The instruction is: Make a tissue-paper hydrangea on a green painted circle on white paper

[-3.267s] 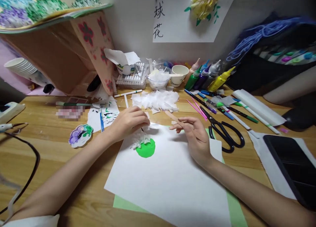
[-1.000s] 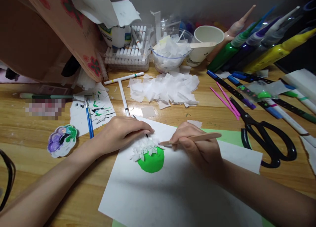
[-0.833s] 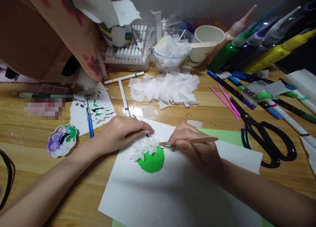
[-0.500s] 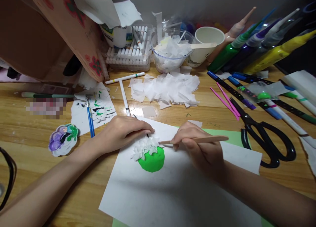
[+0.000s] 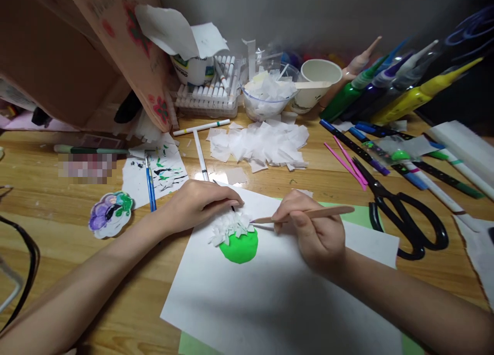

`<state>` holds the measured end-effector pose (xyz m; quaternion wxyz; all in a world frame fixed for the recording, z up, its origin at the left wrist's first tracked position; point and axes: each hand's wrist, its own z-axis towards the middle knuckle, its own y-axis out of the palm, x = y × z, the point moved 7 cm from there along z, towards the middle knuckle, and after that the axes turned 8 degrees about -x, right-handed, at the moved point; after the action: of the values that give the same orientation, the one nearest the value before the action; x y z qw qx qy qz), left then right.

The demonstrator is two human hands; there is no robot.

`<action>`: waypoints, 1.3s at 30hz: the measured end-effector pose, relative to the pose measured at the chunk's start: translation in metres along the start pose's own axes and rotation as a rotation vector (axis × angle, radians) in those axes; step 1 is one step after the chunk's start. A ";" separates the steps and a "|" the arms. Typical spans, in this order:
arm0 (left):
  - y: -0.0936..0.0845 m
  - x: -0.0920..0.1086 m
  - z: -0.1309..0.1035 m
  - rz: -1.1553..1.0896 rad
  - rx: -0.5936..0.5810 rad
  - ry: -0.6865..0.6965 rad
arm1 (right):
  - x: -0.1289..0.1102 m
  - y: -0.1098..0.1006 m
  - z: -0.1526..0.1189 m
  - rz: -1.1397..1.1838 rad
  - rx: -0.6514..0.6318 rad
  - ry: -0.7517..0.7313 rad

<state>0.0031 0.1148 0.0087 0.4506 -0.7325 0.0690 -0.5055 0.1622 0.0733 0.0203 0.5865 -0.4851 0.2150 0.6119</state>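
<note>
On a white sheet (image 5: 216, 303) lies a bright green round shape (image 5: 240, 248), its upper part covered by small white paper pieces (image 5: 231, 227). My right hand (image 5: 311, 229) is closed around a thin wooden stick (image 5: 332, 211), whose tip touches the right edge of the white pieces. My left hand (image 5: 208, 200) rests at the sheet's upper left, fingers pressed together just above the pieces. A dark thin tip shows under its fingers; whatever it holds is mostly hidden.
Paper scraps (image 5: 262, 144) lie behind the hands. Black scissors (image 5: 401, 211) and pink sticks (image 5: 347, 164) are on the right, a paint palette (image 5: 110, 214) and blue brush (image 5: 150, 185) on the left. At the back stand a scrap bowl (image 5: 268, 98), paper cup (image 5: 318, 82) and paint bottles (image 5: 428, 90).
The camera view has shifted slightly. The stick's tip remains at the edge of the white pieces, and both hands keep nearly the same place on the sheet.
</note>
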 end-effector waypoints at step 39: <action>0.029 0.055 -0.023 0.206 0.291 -0.202 | -0.026 -0.003 -0.018 -0.063 0.043 -0.348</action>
<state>0.0216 0.0534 0.0270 0.6059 -0.6956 0.0243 -0.3854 0.1673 0.0454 0.0353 0.6440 -0.3656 0.1078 0.6633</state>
